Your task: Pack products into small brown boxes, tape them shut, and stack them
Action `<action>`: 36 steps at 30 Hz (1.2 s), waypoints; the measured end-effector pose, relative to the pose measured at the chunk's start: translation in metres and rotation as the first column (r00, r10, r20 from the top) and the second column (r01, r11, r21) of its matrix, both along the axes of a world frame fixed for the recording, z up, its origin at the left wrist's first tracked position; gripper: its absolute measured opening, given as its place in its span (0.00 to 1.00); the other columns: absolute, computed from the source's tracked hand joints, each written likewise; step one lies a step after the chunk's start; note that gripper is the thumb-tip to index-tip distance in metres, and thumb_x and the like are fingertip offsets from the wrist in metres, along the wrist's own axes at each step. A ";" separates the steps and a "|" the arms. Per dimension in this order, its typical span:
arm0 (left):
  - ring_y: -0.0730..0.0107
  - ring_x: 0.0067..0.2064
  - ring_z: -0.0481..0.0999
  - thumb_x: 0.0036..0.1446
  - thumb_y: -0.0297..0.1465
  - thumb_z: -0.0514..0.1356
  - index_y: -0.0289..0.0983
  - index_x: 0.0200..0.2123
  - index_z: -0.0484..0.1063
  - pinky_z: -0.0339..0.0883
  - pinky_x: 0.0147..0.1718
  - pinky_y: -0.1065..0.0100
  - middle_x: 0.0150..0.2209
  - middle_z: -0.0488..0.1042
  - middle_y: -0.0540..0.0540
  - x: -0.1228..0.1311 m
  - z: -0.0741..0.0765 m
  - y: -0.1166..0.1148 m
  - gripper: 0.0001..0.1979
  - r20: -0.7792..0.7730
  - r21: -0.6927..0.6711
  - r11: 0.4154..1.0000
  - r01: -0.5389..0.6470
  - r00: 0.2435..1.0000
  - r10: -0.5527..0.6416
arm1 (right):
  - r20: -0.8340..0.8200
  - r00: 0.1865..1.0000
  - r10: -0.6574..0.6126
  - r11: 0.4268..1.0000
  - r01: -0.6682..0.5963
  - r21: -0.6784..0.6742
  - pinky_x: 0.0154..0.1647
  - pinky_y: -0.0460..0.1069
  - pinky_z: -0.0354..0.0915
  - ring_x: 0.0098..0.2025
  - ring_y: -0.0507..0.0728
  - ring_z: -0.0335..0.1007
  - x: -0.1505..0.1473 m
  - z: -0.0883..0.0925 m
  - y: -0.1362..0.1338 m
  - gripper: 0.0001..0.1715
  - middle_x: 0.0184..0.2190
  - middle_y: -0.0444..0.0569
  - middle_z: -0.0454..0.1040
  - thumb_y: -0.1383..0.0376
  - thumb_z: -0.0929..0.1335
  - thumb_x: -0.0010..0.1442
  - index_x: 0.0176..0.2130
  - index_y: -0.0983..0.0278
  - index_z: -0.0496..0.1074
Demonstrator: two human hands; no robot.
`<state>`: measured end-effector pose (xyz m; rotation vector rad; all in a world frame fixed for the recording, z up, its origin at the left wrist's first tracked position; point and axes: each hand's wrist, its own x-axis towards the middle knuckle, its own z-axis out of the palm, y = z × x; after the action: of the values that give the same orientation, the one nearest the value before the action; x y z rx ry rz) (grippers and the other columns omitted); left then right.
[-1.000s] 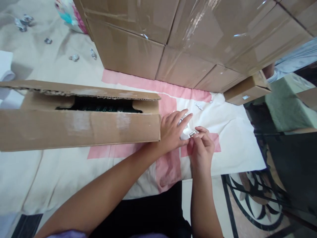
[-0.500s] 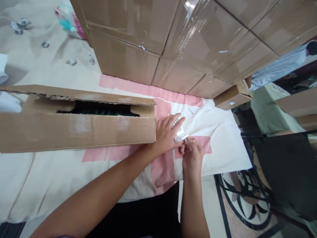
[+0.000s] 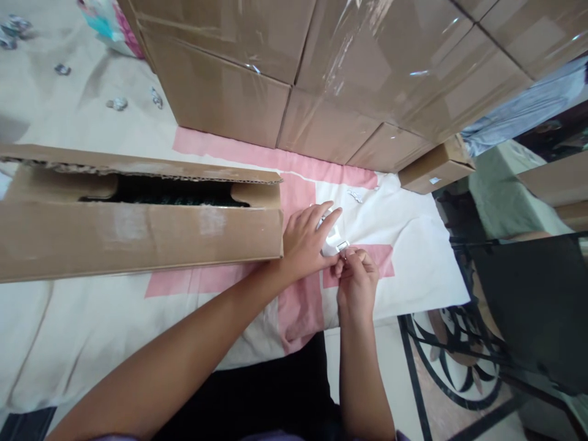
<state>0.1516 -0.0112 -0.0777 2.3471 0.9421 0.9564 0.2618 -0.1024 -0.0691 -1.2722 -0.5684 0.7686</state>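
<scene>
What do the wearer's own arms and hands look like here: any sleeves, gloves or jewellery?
Both forearms are bare from wrist to the frame's bottom edge. The left hand and right hand wear no gloves, and no rings, watch or bracelets show. A sliver of lilac fabric at the bottom edge may be clothing.

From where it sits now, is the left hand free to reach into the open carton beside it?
Probably yes. The left hand rests right at the end of the open carton, whose top gap is uncovered. But it is pressing down a small white piece that the right hand is working on.
</scene>
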 end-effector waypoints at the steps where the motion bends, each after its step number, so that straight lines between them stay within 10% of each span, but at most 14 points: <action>1: 0.48 0.66 0.62 0.52 0.43 0.65 0.35 0.66 0.62 0.53 0.64 0.51 0.68 0.63 0.36 0.000 -0.001 0.000 0.40 0.001 0.000 1.000 0.005 1.000 -0.005 | -0.001 1.000 -0.007 1.000 0.007 -0.004 0.22 0.45 0.57 0.18 0.46 0.60 0.000 0.001 0.000 0.25 0.23 0.38 0.67 0.67 0.74 0.57 0.20 0.63 0.57; 36: 0.47 0.68 0.61 0.55 0.45 0.65 0.37 0.69 0.57 0.52 0.65 0.50 0.67 0.63 0.36 0.000 -0.001 0.000 0.42 -0.001 -0.022 1.000 0.015 1.000 -0.015 | 0.083 0.997 -0.004 0.999 0.007 -0.038 0.19 0.45 0.55 0.16 0.46 0.56 -0.007 -0.001 -0.002 0.23 0.21 0.36 0.66 0.69 0.72 0.60 0.22 0.62 0.57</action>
<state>0.1512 -0.0111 -0.0790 2.3333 0.9298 0.9350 0.2549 -0.1041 -0.0703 -1.3455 -0.6193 0.7278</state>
